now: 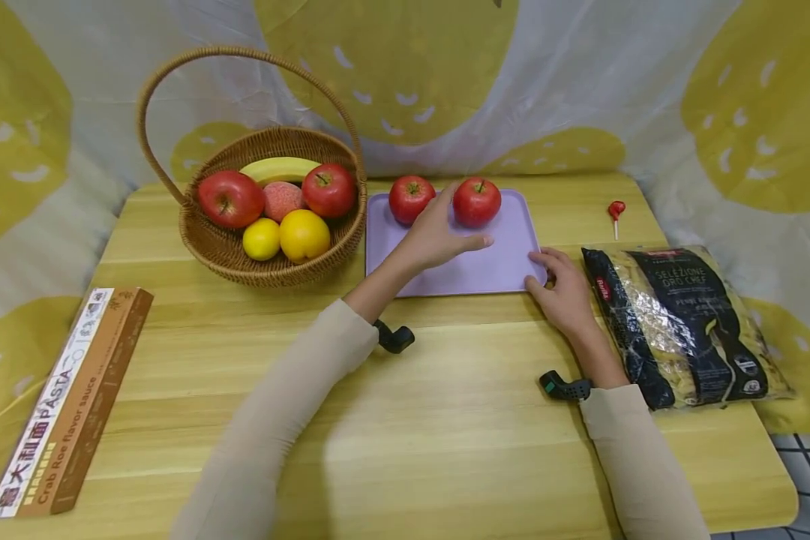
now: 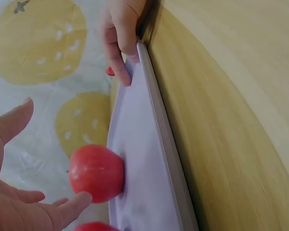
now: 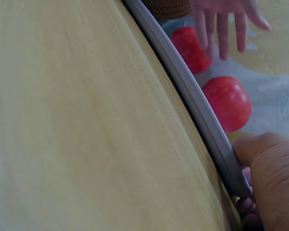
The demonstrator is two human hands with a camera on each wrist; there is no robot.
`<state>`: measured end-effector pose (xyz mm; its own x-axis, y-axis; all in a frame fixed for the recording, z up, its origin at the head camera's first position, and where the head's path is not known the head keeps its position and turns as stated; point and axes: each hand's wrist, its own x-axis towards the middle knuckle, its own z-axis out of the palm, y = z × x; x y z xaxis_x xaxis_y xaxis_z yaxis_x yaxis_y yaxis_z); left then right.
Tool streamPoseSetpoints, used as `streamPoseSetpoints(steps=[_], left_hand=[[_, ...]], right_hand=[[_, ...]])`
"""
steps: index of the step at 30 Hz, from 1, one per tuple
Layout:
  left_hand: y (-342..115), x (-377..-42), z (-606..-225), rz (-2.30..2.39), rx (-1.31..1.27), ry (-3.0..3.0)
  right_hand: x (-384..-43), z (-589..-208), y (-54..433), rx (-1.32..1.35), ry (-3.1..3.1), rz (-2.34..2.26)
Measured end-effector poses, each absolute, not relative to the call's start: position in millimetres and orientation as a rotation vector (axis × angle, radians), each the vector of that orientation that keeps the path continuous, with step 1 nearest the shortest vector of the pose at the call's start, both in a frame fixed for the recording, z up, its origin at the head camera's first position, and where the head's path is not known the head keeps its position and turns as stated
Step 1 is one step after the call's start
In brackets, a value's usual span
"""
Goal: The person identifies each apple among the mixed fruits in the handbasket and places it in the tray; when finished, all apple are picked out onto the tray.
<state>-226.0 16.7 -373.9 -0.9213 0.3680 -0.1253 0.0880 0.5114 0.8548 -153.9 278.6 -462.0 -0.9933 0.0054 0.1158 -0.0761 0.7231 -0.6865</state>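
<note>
A lilac tray [image 1: 496,266] lies near the back of the table with two red apples along its far side. The left apple [image 1: 408,196] is partly covered by my left hand [image 1: 435,238], which hovers over the tray with fingers and thumb spread, nothing in its grasp. Its fingertips overlap the left edge of the right apple [image 1: 478,204] in the head view. My right hand [image 1: 562,294] pinches the tray's near right corner. In the right wrist view, the thumb [image 3: 260,147] lies at the rim [image 3: 202,118] and other fingers curl beneath.
A wicker basket [image 1: 270,279] of fruit with a tall handle stands just left of the tray. To the right lie a bagged pack of pasta [image 1: 688,322] and a red lollipop [image 1: 616,210]. A long pasta box [image 1: 74,397] is at the table's left edge.
</note>
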Motion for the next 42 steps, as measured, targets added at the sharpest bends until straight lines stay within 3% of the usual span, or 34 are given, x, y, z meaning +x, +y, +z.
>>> streamPoseSetpoints(steps=[16, 25, 42], left_hand=[[-52, -181, -326, 1.611, 0.635, 2.459], [-95, -158, -294, 1.676, 0.574, 2.617], [-221, -183, -309, 1.227, 0.231, 3.141]], right_hand=[[-154, -462, 286, 0.054, -2.791, 1.118], [-153, -466, 284, 0.053, -2.799, 1.123], [-154, -468, 281, 0.057, -2.797, 1.120]])
